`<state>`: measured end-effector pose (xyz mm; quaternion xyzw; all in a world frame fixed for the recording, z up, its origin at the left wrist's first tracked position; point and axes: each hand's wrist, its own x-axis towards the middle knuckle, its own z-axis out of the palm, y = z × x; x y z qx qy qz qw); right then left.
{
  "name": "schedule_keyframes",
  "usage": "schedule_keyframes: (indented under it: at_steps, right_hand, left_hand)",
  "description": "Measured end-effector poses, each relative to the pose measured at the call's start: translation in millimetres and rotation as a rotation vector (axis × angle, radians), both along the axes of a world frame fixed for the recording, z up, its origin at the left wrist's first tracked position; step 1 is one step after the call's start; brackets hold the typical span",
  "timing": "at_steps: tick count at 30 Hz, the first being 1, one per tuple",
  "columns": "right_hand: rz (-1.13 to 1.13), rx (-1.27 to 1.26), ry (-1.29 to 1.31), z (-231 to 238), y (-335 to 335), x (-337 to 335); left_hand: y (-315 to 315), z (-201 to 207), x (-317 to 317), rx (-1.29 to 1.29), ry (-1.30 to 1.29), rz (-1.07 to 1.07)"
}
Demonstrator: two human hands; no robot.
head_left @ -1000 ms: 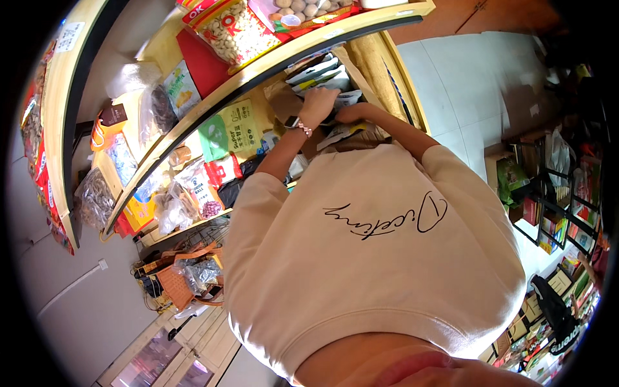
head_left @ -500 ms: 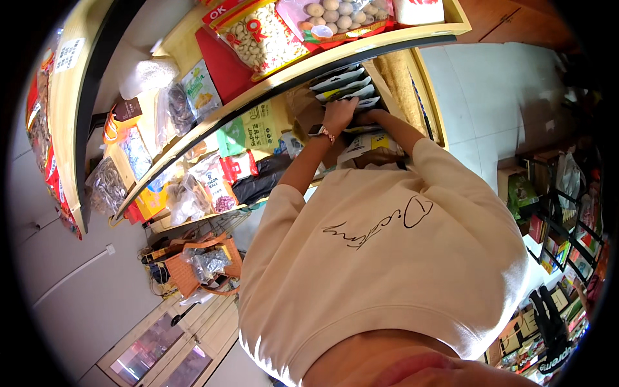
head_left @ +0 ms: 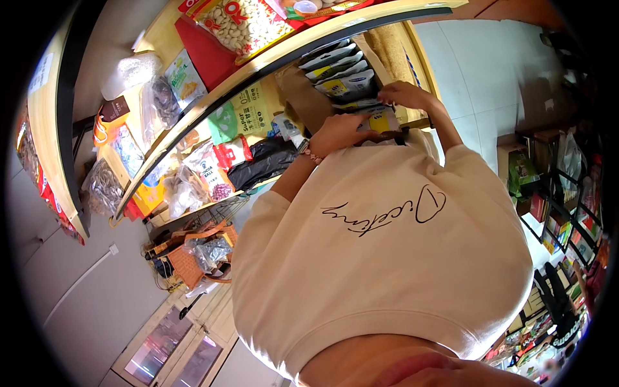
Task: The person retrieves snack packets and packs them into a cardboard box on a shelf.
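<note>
- Cream sweatshirt (head_left: 387, 258) with black script fills centre and lower frame.
- Curved wooden shelf (head_left: 213, 97) arcs across upper left; bagged snacks beneath it.
- Row of flat white packets (head_left: 342, 71) stands on edge at upper centre, above both hands.
- Left hand (head_left: 338, 132), just below the row, fingers curled around a yellow-and-white packet (head_left: 380, 119).
- Right hand (head_left: 406, 97), fingers pressed together, fingertips on the same packet's upper edge.

Yellow shelving (head_left: 193, 122) w/ pale tile floor (head_left: 490, 71), bright daylight
</note>
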<state>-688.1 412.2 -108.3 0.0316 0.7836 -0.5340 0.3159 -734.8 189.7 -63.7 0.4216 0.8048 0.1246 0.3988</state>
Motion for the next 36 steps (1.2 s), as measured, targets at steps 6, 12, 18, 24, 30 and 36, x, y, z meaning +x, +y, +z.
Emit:
schedule_keyframes:
  at_steps: [6,12,18,24,30,36]
  right_hand:
    - [0.008,0.073,0.291,-30.3,-5.9,55.5]
    - [-0.068,0.354,0.313,-40.4,-46.7,48.5]
    - [-0.034,0.537,0.305,-81.0,-49.9,46.2]
    - [0.01,0.661,0.259,-53.9,-47.7,42.5]
    - [0.102,0.851,0.476,-35.7,-71.2,43.1]
    - [0.249,0.921,0.413,-69.5,-91.0,41.6]
  left_hand:
    - [22.8,0.3,11.8,0.059,-0.047,-0.028]
    - [23.6,-77.5,8.0,0.086,0.144,0.015]
    - [27.4,-115.3,4.3,0.069,0.184,-0.005]
    - [33.7,-78.7,-31.8,0.185,-0.196,-0.14]
    - [31.1,-76.8,-55.7,0.279,0.008,0.065]
    - [20.3,-118.6,-46.6,0.192,0.453,0.06]
